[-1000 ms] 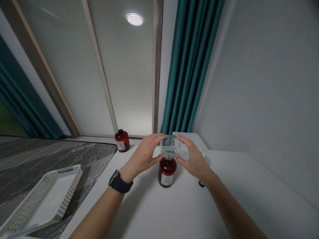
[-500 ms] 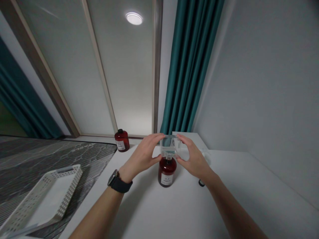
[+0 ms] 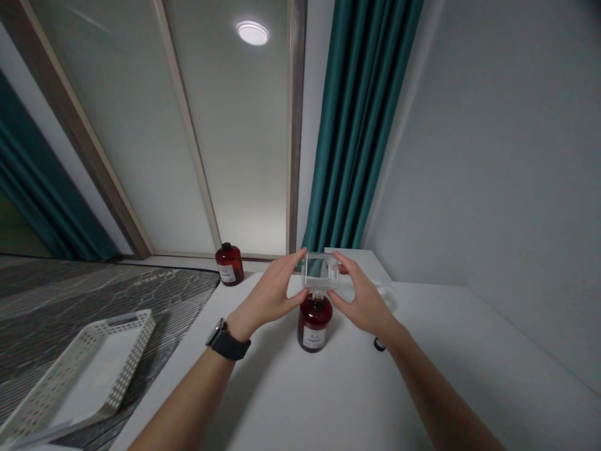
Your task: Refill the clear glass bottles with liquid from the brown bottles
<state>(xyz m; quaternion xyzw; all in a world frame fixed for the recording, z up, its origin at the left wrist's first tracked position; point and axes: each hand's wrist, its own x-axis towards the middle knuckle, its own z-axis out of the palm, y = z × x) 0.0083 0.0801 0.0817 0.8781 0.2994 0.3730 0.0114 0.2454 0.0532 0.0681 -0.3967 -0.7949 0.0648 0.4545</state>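
Observation:
Between both hands is a clear, box-shaped container (image 3: 321, 270), right above the bare glass neck of a dark red bottle (image 3: 315, 321). That bottle stands upright on the white table (image 3: 300, 401) and carries a white label. My left hand (image 3: 280, 288) grips the container's left side, thumb low and fingers high. On the opposite side my right hand (image 3: 364, 297) holds it the same way. Whether the container rests on the bottle's neck or hovers just over it, I cannot tell. Beside my right wrist lies a small black ring-shaped cap (image 3: 379, 344).
A second dark red bottle (image 3: 229, 264) with a black cap stands at the table's far left corner. A white perforated basket (image 3: 119, 376) sits at lower left. Behind my right hand are a white box (image 3: 375, 260) and something clear (image 3: 389, 297), partly hidden.
The container has risen slightly and shifted in angle, showing more of the bottle's neck below it. Both hands keep their hold, and the bottle stays in place.

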